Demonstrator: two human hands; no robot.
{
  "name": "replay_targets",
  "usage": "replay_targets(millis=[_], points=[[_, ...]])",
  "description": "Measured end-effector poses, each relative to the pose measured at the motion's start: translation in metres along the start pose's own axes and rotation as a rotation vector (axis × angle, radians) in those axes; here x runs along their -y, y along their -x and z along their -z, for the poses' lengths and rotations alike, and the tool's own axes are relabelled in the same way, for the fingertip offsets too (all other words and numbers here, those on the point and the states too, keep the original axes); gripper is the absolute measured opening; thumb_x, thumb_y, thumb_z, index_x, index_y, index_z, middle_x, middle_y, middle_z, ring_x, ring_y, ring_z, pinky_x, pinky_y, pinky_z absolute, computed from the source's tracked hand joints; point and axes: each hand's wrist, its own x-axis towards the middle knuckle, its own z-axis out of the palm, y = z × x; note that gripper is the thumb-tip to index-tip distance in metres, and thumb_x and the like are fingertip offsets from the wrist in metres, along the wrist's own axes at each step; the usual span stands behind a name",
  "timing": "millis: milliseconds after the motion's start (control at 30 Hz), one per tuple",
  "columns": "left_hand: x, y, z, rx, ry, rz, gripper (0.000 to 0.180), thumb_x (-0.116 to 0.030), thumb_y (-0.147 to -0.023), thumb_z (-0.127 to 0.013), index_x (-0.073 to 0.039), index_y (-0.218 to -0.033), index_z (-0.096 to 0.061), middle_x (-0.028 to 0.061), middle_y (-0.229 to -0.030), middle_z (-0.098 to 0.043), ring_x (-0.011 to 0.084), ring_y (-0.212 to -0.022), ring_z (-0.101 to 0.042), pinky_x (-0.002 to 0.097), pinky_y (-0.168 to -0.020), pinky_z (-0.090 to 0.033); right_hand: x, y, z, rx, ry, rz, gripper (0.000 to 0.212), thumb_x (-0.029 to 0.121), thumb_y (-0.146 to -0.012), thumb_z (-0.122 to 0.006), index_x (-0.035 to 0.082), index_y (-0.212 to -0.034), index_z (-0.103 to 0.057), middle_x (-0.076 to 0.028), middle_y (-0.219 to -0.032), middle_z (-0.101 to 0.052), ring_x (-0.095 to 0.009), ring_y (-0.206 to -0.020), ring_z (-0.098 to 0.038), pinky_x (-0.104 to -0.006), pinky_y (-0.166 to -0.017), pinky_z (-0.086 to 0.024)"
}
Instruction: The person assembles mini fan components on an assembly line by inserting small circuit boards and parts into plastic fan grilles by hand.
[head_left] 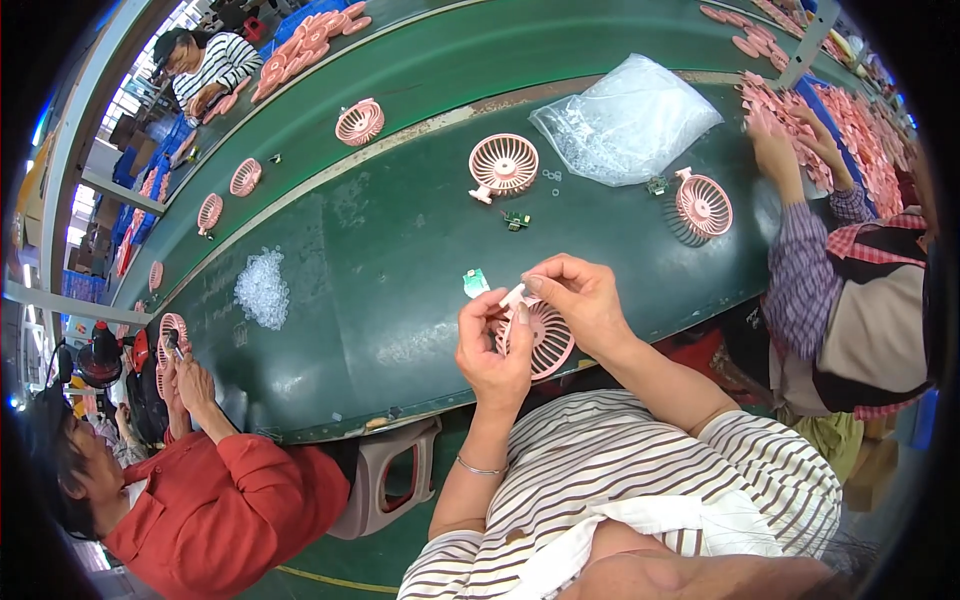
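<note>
A pink fan cage (553,340) with a round slatted front is held just above the table's near edge. My left hand (490,352) is closed around its neck, the thumb and fingers on the pale stem piece (514,296). At the top of that stem, my right hand (588,300) is closed in a pinch; anything small between its fingertips is hidden. Just beyond my left hand lies a green circuit board (475,281) with a white part. Farther off are a second circuit board (516,220) and another pink fan cage (504,165), beside several small clear rings (552,176).
A clear plastic bag (630,120) of small parts lies at the back, with a fan cage (703,207) to its right. Small clear pieces (262,289) are heaped at left. A conveyor belt (430,75) carries fan cages. Co-workers sit left, right and across.
</note>
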Motion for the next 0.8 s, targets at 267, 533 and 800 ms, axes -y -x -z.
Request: replay_targets(millis=[267,533,800], points=[[0.001,-0.003,0.004,0.014,-0.139,-0.043,0.026,-0.003,-0.083,-0.067,0.002,-0.106,-0.057,0.0060,-0.093,-0.061,0.0102,-0.082,-0.058,0.0234,-0.074,-0.049,-0.002,0.000,-0.001,0.023,0.040,0.052,0.010,0.002,-0.085,-0.064,-0.006,-0.093,-0.065,-0.005,-0.089,-0.062,-0.010,-0.079,-0.058,-0.0219,-0.069,-0.049],[-0.001,-0.007,0.006,0.007,-0.262,-0.142,0.025,-0.003,-0.084,-0.066,0.003,-0.107,-0.058,0.0062,-0.091,-0.061,0.0105,-0.079,-0.058,0.0239,-0.073,-0.049,-0.001,0.009,-0.009,-0.019,0.682,0.785,0.018,-0.004,-0.081,-0.058,-0.004,-0.098,-0.064,-0.014,-0.090,-0.059,-0.018,-0.079,-0.059,-0.0266,-0.067,-0.048],[0.016,-0.009,0.006,0.003,0.024,-0.087,0.031,-0.001,-0.086,-0.060,0.002,-0.117,-0.057,0.0074,-0.094,-0.057,0.0121,-0.081,-0.056,0.0240,-0.073,-0.047,-0.001,-0.003,0.001,0.122,0.350,0.412,0.031,-0.008,-0.085,-0.048,-0.003,-0.113,-0.061,-0.012,-0.106,-0.056,-0.016,-0.094,-0.058,-0.0255,-0.081,-0.048]])
